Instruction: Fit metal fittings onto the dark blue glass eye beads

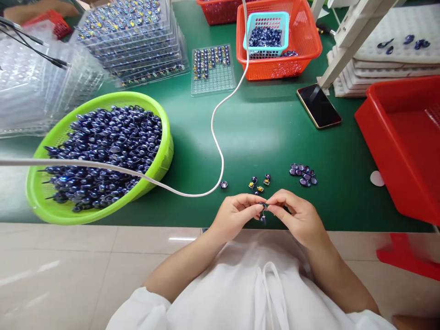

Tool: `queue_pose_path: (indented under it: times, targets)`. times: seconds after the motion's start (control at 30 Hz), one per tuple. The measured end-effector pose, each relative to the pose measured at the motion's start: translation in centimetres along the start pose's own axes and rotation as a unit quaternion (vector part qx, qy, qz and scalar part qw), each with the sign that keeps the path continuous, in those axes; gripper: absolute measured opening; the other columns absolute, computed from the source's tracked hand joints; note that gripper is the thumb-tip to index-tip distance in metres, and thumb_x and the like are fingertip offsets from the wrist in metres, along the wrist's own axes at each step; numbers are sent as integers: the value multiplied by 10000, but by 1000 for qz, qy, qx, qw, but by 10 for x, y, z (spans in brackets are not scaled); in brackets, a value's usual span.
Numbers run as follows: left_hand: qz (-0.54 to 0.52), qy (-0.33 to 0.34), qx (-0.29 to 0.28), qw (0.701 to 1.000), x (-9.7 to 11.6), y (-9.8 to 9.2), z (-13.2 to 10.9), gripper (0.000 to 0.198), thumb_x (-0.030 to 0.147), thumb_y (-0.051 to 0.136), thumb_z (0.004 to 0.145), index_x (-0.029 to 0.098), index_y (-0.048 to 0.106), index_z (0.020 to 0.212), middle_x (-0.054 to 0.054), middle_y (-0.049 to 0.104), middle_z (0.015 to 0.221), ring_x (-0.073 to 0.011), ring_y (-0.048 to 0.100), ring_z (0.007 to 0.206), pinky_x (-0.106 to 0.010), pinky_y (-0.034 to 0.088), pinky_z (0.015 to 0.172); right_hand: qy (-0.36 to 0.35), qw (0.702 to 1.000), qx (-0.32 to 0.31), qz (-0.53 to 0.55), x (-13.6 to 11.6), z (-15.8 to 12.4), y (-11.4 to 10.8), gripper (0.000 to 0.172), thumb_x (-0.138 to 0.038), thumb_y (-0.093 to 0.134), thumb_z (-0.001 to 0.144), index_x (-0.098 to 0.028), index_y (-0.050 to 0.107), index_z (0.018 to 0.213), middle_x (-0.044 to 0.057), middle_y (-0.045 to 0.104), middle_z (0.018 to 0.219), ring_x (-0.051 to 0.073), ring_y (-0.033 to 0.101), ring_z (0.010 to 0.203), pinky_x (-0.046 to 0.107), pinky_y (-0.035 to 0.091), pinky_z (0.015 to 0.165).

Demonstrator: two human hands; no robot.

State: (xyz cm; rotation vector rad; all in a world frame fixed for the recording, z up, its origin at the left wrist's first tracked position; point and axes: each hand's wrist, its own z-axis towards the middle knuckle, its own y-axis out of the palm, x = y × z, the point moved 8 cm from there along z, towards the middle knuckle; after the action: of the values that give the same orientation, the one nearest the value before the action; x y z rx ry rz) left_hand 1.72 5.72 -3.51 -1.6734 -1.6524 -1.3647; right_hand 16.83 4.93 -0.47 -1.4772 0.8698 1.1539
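My left hand [237, 214] and my right hand [297, 217] meet near the table's front edge. Thumb and forefinger of each pinch a small, dark, shiny earbud-like part [263, 217] from either side. Fingertips cover much of it, so its exact shape is hidden. Just beyond my fingers lie several dark pieces with yellow bits [260, 188]. A single round dark piece [223, 184] rests farther left. To the right of these is a small cluster of glossy purple-black oval caps [304, 174].
A white cable [215, 133] snakes across the green table. At left stand a lime basket [168, 146] heaped with dark parts and stacked clear trays [178, 50]. Farther back are a part-filled tray [220, 82] and an orange basket [311, 43]. A phone [319, 106] and red bin [388, 151] are right.
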Motion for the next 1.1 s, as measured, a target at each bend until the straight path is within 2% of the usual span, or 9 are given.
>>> queue_pose_path:
  times: [0.07, 0.13, 0.23, 0.33, 0.43, 0.57, 0.67, 0.97, 1.1]
  targets:
    - [-32, -10, -1, 999, -2, -3, 2, 159, 257, 814, 768, 163, 808, 897, -22, 746, 744, -87, 621, 610, -205, 519, 632, -105, 994, -14, -31, -15, -3, 1, 270, -129, 556, 971, -302, 677, 1140, 4, 609, 912, 125, 602, 801, 253, 480, 689]
    - [-54, -25, -8, 998, -4, -4, 3, 171, 261, 814, 770, 156, 802, 905, -20, 737, 732, -85, 619, 604, -205, 512, 632, -201, 975, -35, -90, -29, -8, 5, 423, -43, 518, 952, -317, 648, 1247, 25, 589, 977, 127, 603, 836, 259, 490, 700]
    - [-65, -53, -15, 996, -9, -2, 3, 205, 258, 825, 756, 141, 799, 922, -42, 754, 780, -100, 645, 638, -224, 524, 662, -287, 935, -28, -206, -40, -15, 9, 416, -15, 553, 914, -292, 676, 1198, 51, 583, 1027, 148, 593, 861, 302, 488, 723]
    - [-63, -66, -16, 996, -8, 1, 2, 234, 265, 840, 741, 135, 801, 932, -49, 761, 790, -105, 654, 636, -232, 527, 659, -323, 913, -11, -249, -44, -18, 9, 356, -18, 591, 892, -249, 676, 1149, 60, 598, 1001, 165, 594, 860, 324, 480, 714]
    - [-73, -57, -14, 996, -4, 3, 1, 259, 278, 849, 734, 147, 806, 953, -41, 763, 773, -110, 662, 634, -237, 533, 658, -319, 924, 12, -208, -42, -20, 6, 365, 14, 593, 861, -210, 632, 1147, 61, 620, 974, 166, 603, 854, 330, 503, 730]
    - [-70, -42, -7, 997, -2, 4, 0, 254, 273, 853, 734, 159, 812, 958, -39, 770, 777, -118, 672, 644, -253, 548, 678, -264, 949, 80, -154, -33, -17, -1, 346, 20, 619, 823, -197, 590, 1090, 47, 658, 931, 165, 620, 814, 333, 519, 721]
    - [-65, -32, -3, 997, -2, 5, -1, 232, 266, 840, 752, 166, 812, 960, -34, 764, 766, -121, 678, 662, -254, 552, 693, -246, 949, 110, -165, -31, -16, -1, 335, 10, 641, 811, -202, 598, 1066, 41, 679, 901, 176, 630, 795, 347, 513, 711]
    - [-41, 6, 18, 999, 3, 3, -1, 131, 247, 814, 761, 156, 794, 853, -13, 720, 710, -93, 637, 614, -211, 524, 638, -266, 949, 109, -132, -30, -20, -1, 484, 28, 654, 804, -237, 660, 1209, 67, 688, 1007, 176, 651, 837, 332, 547, 702]
    - [-32, 14, 24, 999, 6, 4, -3, 149, 257, 811, 761, 155, 794, 868, -23, 731, 732, -99, 637, 622, -219, 541, 639, -259, 949, 125, -129, -29, -20, -1, 492, 31, 642, 804, -239, 659, 1215, 58, 685, 982, 170, 652, 829, 323, 554, 699]
